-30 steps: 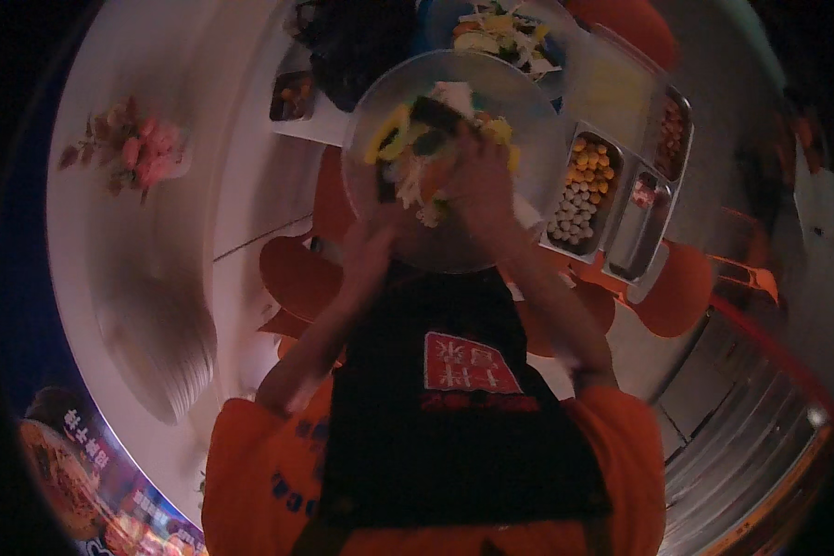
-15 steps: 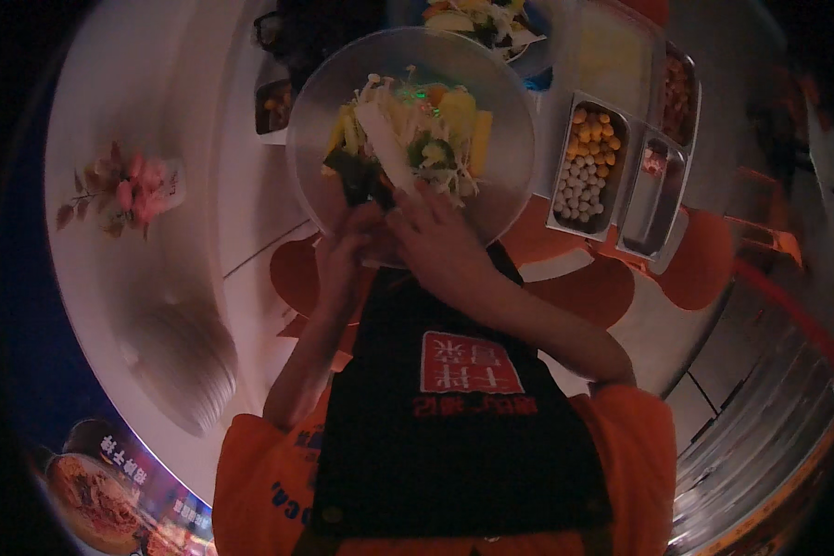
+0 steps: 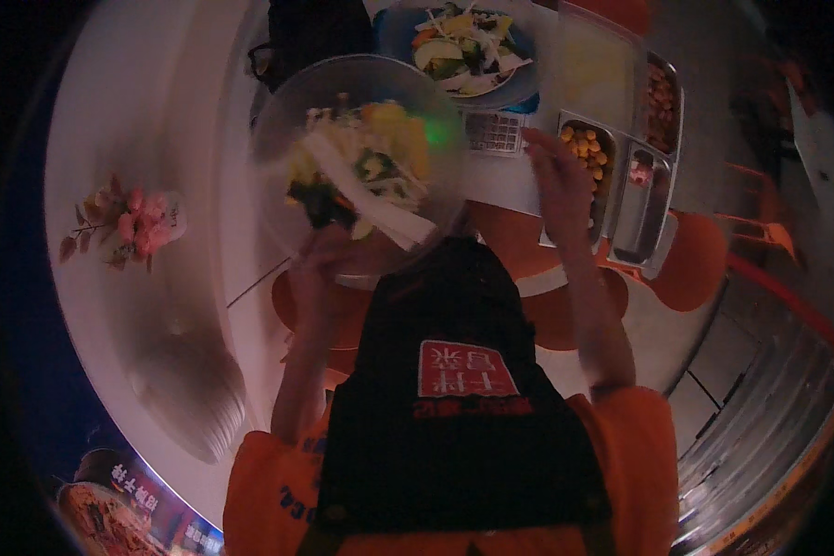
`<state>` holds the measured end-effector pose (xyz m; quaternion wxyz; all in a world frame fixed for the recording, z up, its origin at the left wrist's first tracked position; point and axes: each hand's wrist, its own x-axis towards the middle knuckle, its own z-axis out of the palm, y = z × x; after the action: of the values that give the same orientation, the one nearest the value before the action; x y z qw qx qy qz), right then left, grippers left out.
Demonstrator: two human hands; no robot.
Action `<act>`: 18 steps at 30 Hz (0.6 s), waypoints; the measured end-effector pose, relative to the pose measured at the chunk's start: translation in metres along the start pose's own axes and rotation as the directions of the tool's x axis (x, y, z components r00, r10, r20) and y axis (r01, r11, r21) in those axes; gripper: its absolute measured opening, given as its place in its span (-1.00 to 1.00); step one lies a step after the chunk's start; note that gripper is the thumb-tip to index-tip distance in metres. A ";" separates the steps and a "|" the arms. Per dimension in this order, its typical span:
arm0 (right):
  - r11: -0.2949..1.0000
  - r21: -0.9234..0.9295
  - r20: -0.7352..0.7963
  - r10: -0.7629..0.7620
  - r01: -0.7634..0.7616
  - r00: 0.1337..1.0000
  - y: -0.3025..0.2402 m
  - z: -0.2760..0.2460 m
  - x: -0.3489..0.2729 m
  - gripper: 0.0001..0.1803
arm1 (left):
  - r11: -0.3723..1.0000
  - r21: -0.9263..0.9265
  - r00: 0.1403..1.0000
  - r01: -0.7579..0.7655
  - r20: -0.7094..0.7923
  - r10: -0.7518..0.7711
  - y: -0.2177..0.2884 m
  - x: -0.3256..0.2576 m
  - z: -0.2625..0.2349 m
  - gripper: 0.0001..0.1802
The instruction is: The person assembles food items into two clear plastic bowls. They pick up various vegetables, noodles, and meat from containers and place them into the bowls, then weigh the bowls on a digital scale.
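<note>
so the left hand point(image 3: 310, 264) is under the near rim of a big clear bowl point(image 3: 278, 120) in the upper middle of the frame, fingers curled up around the edge and gripping it from below, as far as i can make out in this dim light. the bowl is already piled with stuff: white strips, yellow pieces, dark leafy greens point(image 3: 366, 171). looks well loaded to me, so i'd say the filling part is mostly done.

the right hand point(image 3: 551, 171) is off the bowl, right of centre, up over the white counter point(image 3: 139, 120) just beside the metal trays point(image 3: 644, 199). fingers look straight and loosely together, nothing in them that i can see, though it's a bit blurred so don't quote me. nearest tray holds round yellow balls point(image 3: 586, 144).

past the bowl at the top edge sits a blue dish of cut vegetables point(image 3: 463, 42), with a small keypad thing point(image 3: 494, 132) just below it. pink flowers point(image 3: 134, 218) lie at the left of the frame.

what's left, going by this: maybe a topping or two from the trays. nothing here shows the bowl set down anywhere or handed over.
</note>
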<state>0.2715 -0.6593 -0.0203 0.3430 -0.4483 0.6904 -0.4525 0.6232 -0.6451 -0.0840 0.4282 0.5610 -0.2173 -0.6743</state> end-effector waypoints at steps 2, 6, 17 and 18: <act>0.962 0.194 -0.058 0.205 -0.190 0.977 0.061 -0.009 0.018 -0.67 | 1.000 -0.011 0.999 0.002 -0.038 -0.002 0.024 -0.004 -0.001 -0.55; 0.909 0.297 -0.049 0.319 -0.291 0.947 0.112 -0.004 0.032 -0.59 | 0.953 0.179 0.961 -0.245 -0.088 0.264 0.049 -0.006 -0.024 -0.49; 0.411 0.714 0.417 0.401 -0.567 0.816 0.119 0.053 0.097 -0.45 | 0.982 0.083 0.970 -0.169 -0.163 0.181 0.075 -0.001 -0.042 -0.47; 0.377 0.710 0.455 0.398 -0.594 0.797 0.123 0.060 0.106 -0.47 | 0.977 0.103 0.972 -0.188 -0.120 0.200 0.074 0.003 -0.043 -0.48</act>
<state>0.2476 -0.7535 -0.1632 0.7014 -0.0473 0.4550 -0.5465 0.6885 -0.6794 -0.0405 0.4791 0.5987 -0.2733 -0.5807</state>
